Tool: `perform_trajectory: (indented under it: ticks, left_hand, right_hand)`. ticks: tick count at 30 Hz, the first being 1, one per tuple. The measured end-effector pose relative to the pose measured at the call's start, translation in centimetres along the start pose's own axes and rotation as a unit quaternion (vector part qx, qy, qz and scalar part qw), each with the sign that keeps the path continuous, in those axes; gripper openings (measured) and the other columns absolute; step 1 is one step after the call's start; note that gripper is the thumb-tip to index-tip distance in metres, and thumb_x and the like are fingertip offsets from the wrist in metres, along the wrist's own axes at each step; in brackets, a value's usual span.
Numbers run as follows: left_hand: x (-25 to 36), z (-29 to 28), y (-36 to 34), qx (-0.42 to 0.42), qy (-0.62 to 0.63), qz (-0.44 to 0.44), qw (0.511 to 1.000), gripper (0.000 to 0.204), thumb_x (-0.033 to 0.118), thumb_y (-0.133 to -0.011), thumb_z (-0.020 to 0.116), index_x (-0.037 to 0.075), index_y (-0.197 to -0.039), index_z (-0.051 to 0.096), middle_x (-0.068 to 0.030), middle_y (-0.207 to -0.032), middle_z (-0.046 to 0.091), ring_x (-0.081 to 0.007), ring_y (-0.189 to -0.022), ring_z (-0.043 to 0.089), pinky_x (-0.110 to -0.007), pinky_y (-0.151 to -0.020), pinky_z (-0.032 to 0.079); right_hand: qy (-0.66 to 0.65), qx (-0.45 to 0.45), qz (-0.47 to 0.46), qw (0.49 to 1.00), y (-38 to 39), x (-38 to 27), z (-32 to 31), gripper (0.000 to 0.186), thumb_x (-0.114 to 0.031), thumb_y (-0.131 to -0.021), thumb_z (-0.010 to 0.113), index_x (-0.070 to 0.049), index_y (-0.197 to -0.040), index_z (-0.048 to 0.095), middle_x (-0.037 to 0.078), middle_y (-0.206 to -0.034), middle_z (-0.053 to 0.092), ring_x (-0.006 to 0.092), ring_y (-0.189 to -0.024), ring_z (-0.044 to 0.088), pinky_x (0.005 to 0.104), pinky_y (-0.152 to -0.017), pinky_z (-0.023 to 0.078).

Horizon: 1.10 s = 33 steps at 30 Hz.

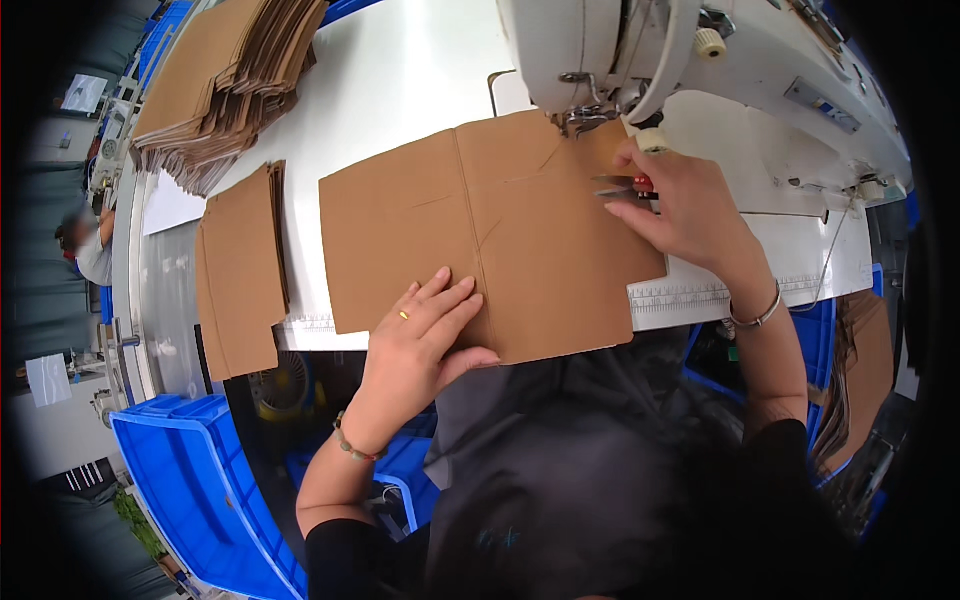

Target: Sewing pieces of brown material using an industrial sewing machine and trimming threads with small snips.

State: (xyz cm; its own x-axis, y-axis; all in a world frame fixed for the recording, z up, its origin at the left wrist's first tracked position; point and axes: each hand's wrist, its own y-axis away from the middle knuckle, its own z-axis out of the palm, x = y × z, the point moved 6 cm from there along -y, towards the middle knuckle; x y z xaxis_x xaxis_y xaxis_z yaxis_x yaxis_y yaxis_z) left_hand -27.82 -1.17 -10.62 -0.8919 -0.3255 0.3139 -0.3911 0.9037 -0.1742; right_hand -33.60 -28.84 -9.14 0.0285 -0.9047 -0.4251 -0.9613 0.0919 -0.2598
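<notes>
Two joined brown fabric pieces (500, 235) lie flat on the white sewing table (400, 80), their far edge under the presser foot (580, 120) of a white sewing machine (600, 40). My left hand (425, 335) presses flat on the near edge of the brown pieces, fingers spread. My right hand (690, 205) rests on the right part of the fabric, next to the needle, and holds small snips (625, 185) with a red grip, blades pointing left.
A tall stack of brown pieces (225, 85) sits at the far left of the table, a smaller pile (240, 270) hangs over its near edge. Blue plastic bins (200, 480) stand below left. More brown pieces (865, 370) lie at right. Another person (90, 245) sits far left.
</notes>
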Motion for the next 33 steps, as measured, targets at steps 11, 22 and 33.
perform_trajectory:
  ticks: [11,22,33]
  left_hand:
    - [-2.6,1.2,-6.4,0.073,0.055,-0.129,0.987,0.021,0.016,-0.088,0.075,0.002,-0.101,0.065,-0.0115,-0.092,0.058,-0.0305,-0.092,0.059,-0.042,-0.080,0.050]
    - [-6.1,1.6,-5.8,0.070,0.322,-0.210,0.921,0.015,-0.002,-0.094,0.067,-0.001,-0.107,0.060,-0.0037,-0.088,0.067,-0.0100,-0.081,0.065,-0.024,-0.074,0.053]
    - [-6.4,1.6,-5.6,0.035,0.387,-0.189,0.902,0.024,-0.003,-0.095,0.065,-0.001,-0.119,0.059,0.0024,-0.088,0.063,-0.0049,-0.082,0.058,-0.021,-0.075,0.049]
  right_hand:
    - [-0.079,-0.044,0.007,0.996,1.7,-4.4,2.1,0.023,-0.013,-0.087,0.072,-0.007,-0.105,0.058,0.009,-0.096,0.061,0.0277,-0.087,0.068,0.0378,-0.071,0.052]
    - [-0.142,-0.053,-0.007,0.988,0.7,-6.5,5.7,0.021,-0.015,-0.090,0.069,-0.008,-0.106,0.058,0.010,-0.098,0.056,0.0307,-0.082,0.066,0.0418,-0.069,0.051]
    - [-0.061,-0.033,-0.053,0.996,-0.2,-8.5,7.6,0.019,-0.015,-0.089,0.069,-0.006,-0.096,0.054,0.009,-0.094,0.054,0.0288,-0.078,0.065,0.0421,-0.061,0.051]
